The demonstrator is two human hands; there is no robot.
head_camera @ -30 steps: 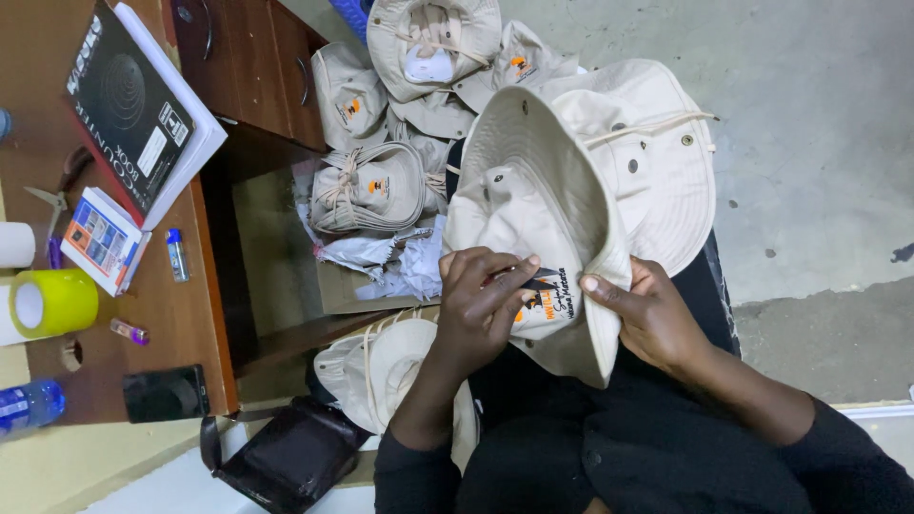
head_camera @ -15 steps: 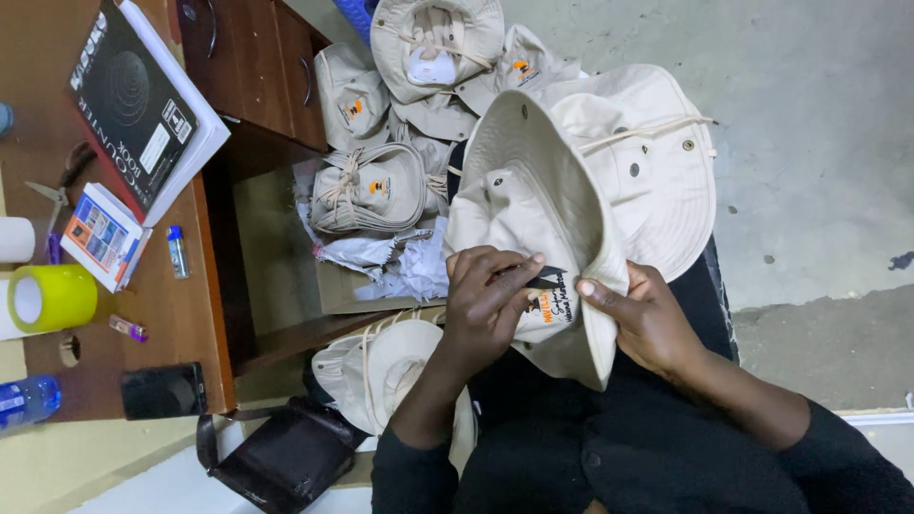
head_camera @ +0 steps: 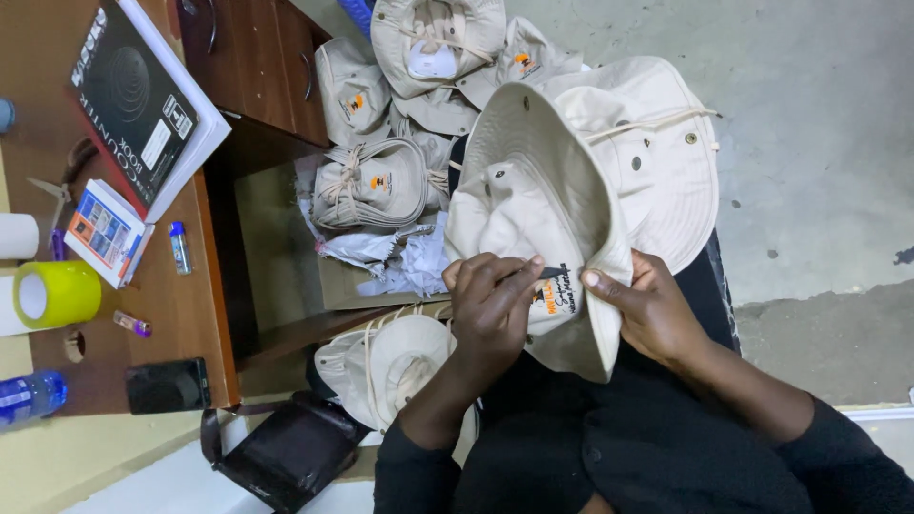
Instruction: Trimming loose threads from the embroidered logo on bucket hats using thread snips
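Softly, both hands' grip (head_camera: pixel 490 305) (head_camera: pixel 652 309) clamped on floppy beige cloth hat (head_camera: pixel 533 200), brim folded.

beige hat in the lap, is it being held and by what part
Yes. The beige bucket hat is held by both hands: the right hand pinches its folded brim edge, and the left hand presses on the crown by the embroidered logo.

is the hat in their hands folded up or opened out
Opened out: the beige hat shows its spread brim and hollow crown, left hand and right hand gripping the brim.
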